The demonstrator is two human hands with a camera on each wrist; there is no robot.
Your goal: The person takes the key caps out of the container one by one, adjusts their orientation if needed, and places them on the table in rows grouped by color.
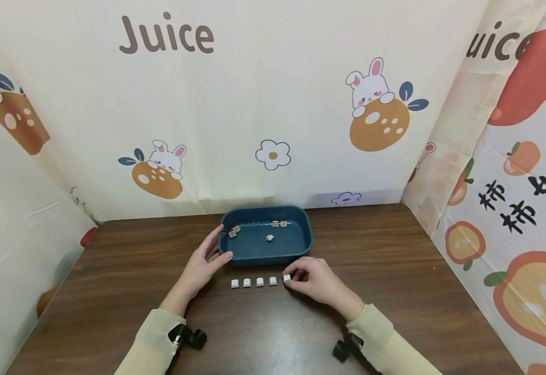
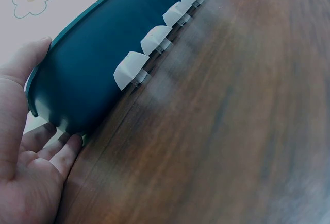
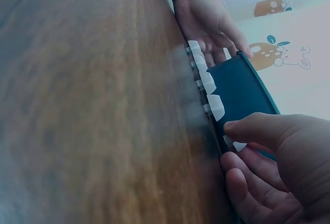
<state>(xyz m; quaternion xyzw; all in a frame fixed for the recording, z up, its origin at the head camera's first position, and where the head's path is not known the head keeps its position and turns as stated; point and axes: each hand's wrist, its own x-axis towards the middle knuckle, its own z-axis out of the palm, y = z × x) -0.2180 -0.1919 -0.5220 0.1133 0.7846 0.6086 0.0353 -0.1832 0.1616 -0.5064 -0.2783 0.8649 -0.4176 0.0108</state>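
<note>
In the head view, my right hand (image 1: 317, 280) pinches a white keycap (image 1: 287, 278) between thumb and fingers at the right end of a row. The right wrist view shows this keycap (image 3: 239, 145) partly hidden by the fingers, low at the tabletop. Several more white keycaps (image 1: 260, 282) stand in a line to its left, each with a clear stem underneath. My left hand (image 1: 202, 266) grips the left end of a dark blue tray (image 1: 265, 260), its thumb at the rim and its fingers along the end wall.
Inside the tray lie several small beige-brown pieces (image 1: 269, 238), in pairs at the left and back, one near the middle. The brown wooden table (image 1: 160, 234) meets a printed cloth backdrop (image 1: 235, 130) behind the tray. Cloth also hangs at both sides.
</note>
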